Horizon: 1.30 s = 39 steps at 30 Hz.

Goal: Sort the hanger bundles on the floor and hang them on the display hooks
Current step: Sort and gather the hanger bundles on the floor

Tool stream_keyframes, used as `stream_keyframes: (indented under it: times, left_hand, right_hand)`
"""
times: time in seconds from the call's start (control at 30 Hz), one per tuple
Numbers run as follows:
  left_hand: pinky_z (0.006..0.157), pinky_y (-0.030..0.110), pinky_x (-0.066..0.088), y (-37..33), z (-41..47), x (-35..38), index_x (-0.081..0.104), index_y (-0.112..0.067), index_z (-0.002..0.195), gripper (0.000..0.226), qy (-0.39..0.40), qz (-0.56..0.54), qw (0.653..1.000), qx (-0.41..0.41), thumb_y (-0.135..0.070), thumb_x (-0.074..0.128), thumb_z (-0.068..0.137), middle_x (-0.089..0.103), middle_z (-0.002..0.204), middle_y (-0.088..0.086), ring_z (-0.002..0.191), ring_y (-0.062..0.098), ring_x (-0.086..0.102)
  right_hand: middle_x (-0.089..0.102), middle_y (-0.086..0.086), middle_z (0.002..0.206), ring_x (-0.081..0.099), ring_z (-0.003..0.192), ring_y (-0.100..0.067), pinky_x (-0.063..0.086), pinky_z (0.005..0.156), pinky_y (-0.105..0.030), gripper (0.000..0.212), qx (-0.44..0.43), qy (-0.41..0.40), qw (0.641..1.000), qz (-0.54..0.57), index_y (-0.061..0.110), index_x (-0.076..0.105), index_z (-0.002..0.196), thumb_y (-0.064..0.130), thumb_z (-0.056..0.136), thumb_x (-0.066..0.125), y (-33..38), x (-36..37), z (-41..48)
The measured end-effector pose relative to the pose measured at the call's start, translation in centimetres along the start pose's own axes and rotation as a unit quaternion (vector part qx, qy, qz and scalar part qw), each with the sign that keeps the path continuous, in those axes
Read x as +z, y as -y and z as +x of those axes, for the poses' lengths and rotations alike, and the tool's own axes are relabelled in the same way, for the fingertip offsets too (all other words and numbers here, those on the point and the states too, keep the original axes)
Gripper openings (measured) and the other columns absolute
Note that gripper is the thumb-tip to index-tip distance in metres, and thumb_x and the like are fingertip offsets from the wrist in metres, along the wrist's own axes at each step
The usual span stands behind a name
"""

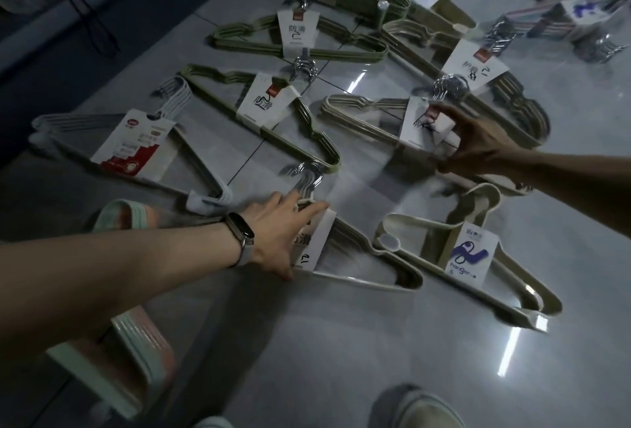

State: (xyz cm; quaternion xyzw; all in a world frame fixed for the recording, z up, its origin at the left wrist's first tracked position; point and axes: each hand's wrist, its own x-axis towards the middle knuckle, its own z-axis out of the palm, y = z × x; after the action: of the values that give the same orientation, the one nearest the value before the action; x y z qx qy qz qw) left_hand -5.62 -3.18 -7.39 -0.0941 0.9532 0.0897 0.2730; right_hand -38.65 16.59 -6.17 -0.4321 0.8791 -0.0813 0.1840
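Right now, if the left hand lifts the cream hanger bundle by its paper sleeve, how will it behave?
Probably stiff: the cream hanger bundle is a stack of rigid-looking coated frames. The paper sleeve alone seems to bind them, so the ends may fan. On the glossy floor it would likely slide easily if pushed.

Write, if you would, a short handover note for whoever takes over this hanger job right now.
Left grip: open, fingers resting on the label of the near cream bundle.
Right grip: on the label of the far cream bundle; blur hides whether it holds it.
Every bundle in view, the green bundle included, lies on the floor; no hooks in view.
Done: nothing visibly hung. Left: sort and hang all.
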Motion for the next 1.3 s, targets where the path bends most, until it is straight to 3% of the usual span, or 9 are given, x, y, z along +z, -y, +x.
stream_keyframes:
  times: [0.23,0.37,0.53,0.67,0.73,0.8,0.93,1.1,1.3]
  left_hand:
    - [0.093,0.052,0.052,-3.5,0.6,1.1,-0.006,-0.042,0.156,0.140,-0.021,-0.046,0.999,-0.020,-0.062,0.087,0.054,0.028,0.146,0.011,0.131,0.037,0.040]
    - [0.102,0.052,0.050,-4.3,0.8,1.1,-0.006,-0.034,0.159,0.134,-0.027,-0.046,0.999,0.001,-0.065,0.081,0.063,0.028,0.149,0.015,0.131,0.040,0.043]
    - [0.104,0.036,0.048,-1.1,-2.2,0.0,0.015,-0.037,0.160,0.113,-0.015,-0.120,0.993,0.018,-0.054,0.083,0.071,0.036,0.144,0.004,0.126,0.028,0.051]
    - [0.099,0.034,0.049,1.7,-6.3,1.7,0.033,-0.031,0.155,0.093,-0.010,-0.179,0.981,-0.071,-0.044,0.083,0.077,0.050,0.141,0.004,0.122,0.024,0.056]
    - [0.085,0.032,0.053,3.0,-8.2,2.8,0.041,-0.028,0.149,0.087,-0.019,-0.224,0.967,-0.119,-0.043,0.085,0.076,0.058,0.137,0.000,0.109,0.019,0.060]
    - [0.082,0.026,0.053,4.3,-9.6,3.7,0.036,-0.027,0.154,0.099,-0.025,-0.312,0.937,-0.157,-0.043,0.090,0.072,0.059,0.137,-0.004,0.107,0.015,0.061]
    - [0.099,0.041,0.056,5.3,-10.9,3.6,0.016,-0.042,0.157,0.136,-0.092,-0.425,0.884,-0.172,-0.051,0.096,0.048,0.050,0.147,0.001,0.121,0.019,0.060]
    - [0.106,0.035,0.048,3.8,-11.0,1.8,0.017,-0.032,0.162,0.125,-0.071,-0.269,0.952,-0.127,-0.037,0.096,0.065,0.045,0.155,0.004,0.135,0.022,0.050]
    - [0.091,0.040,0.054,2.1,-9.7,2.9,0.028,-0.025,0.154,0.096,-0.023,-0.112,0.988,-0.102,-0.027,0.082,0.075,0.051,0.135,0.007,0.117,0.031,0.059]
  right_hand:
    - [0.054,-0.012,0.121,0.049,0.101,-0.034,0.044,0.084,-0.045,0.114,0.044,-0.092,0.995,-0.020,0.050,0.028,0.156,0.030,0.065,0.095,-0.6,-4.2,-4.0]
    - [0.047,-0.015,0.115,0.045,0.098,-0.032,0.038,0.079,-0.040,0.111,0.056,-0.086,0.995,0.005,0.050,0.027,0.156,0.026,0.072,0.094,0.8,-6.0,-6.8]
    - [0.048,-0.017,0.142,0.047,0.122,-0.038,0.050,0.095,-0.055,0.117,0.017,-0.057,0.998,0.008,0.058,0.023,0.154,0.031,0.066,0.095,3.5,-4.3,-9.3]
    - [0.049,-0.012,0.118,0.046,0.099,-0.024,0.047,0.076,-0.039,0.114,-0.039,-0.011,0.999,0.008,0.053,0.025,0.155,0.033,0.068,0.096,6.1,-1.3,-11.2]
    - [0.050,-0.012,0.121,0.047,0.099,-0.023,0.049,0.078,-0.039,0.115,-0.070,0.008,0.997,-0.013,0.050,0.024,0.158,0.037,0.069,0.095,7.0,0.4,-12.1]
    - [0.050,-0.010,0.128,0.049,0.105,-0.023,0.051,0.082,-0.038,0.116,-0.083,0.036,0.996,-0.019,0.052,0.022,0.158,0.036,0.069,0.095,7.7,1.8,-12.8]
    - [0.048,-0.006,0.135,0.047,0.106,-0.020,0.046,0.080,-0.031,0.121,-0.123,0.080,0.988,-0.055,0.064,0.011,0.152,0.035,0.068,0.094,8.8,3.2,-13.0]
    - [0.046,-0.004,0.139,0.042,0.106,-0.016,0.048,0.083,-0.030,0.120,-0.153,0.103,0.979,-0.083,0.068,0.004,0.144,0.039,0.068,0.092,11.1,4.1,-12.4]
    - [0.046,-0.001,0.131,0.045,0.103,-0.020,0.045,0.084,-0.034,0.118,-0.156,0.104,0.979,-0.074,0.069,0.011,0.151,0.047,0.064,0.088,12.1,5.9,-12.0]
